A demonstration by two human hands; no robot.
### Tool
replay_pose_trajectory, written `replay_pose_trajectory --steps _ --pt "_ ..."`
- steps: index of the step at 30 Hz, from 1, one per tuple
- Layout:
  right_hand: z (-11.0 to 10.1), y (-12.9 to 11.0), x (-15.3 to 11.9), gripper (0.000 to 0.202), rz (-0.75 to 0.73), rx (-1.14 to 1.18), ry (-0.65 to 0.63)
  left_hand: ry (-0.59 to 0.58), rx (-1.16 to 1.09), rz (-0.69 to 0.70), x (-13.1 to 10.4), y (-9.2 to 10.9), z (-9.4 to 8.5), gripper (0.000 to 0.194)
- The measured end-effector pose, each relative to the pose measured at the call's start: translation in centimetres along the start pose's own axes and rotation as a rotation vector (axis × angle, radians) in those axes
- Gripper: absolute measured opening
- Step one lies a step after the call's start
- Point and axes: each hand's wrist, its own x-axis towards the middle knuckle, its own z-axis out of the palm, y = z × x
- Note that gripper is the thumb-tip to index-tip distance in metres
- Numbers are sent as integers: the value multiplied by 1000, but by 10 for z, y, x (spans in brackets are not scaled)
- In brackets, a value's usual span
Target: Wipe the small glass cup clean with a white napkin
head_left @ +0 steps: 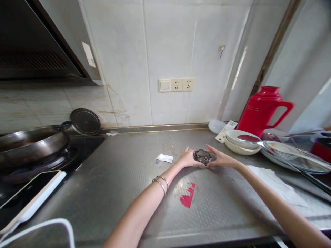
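A small dark, glassy round object [202, 156] is on the grey metal counter [116, 193], held between my two hands. My left hand [189, 158] wraps its left side, with two thin bracelets on the wrist. Around its right side curve the fingers and thumb of my right hand [217, 157]. A crumpled white scrap [164, 158] lies left of my left hand, and a torn red paper piece [188, 197] lies nearer the front edge.
At the left are a steel pan [38, 148] on the stove and a phone [31, 196] with a white cable. On the right stand a red thermos [258, 112], stacked white bowls [241, 147], dishes with utensils, and a white cloth [279, 186].
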Motion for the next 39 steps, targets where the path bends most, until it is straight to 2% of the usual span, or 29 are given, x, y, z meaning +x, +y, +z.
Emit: replay_pose_trajectory --steps 5,9,12,15,18,22,28,31,35,39 --pt "0 2 2 105 -4 1 1 -14 -8 63 3 1 -2 76" --pt "0 0 2 106 -6 -25 19 -32 -18 40 3 1 -3 75" --pt "2 -6 2 103 -18 -39 43 -40 -56 -4 0 -1 -8 82" --pt "5 -21 5 98 -67 -36 83 -31 -123 -33 -8 -4 -23 94" --pt "12 -47 17 97 -124 -23 93 -1 -133 -28 -23 -12 -48 96" --pt "34 -95 44 98 -211 -5 123 47 -131 -19 -52 -33 -96 93" --pt "91 -175 93 103 -295 72 98 67 -61 -173 -119 -67 -177 92" --pt "125 -211 117 106 -347 98 68 98 -31 -274 -158 -87 -211 96" --pt "173 -251 140 109 -407 152 18 98 -11 -356 -209 -115 -242 94" --pt "215 -282 153 115 -430 193 -56 111 13 -475 -254 -135 -259 95"
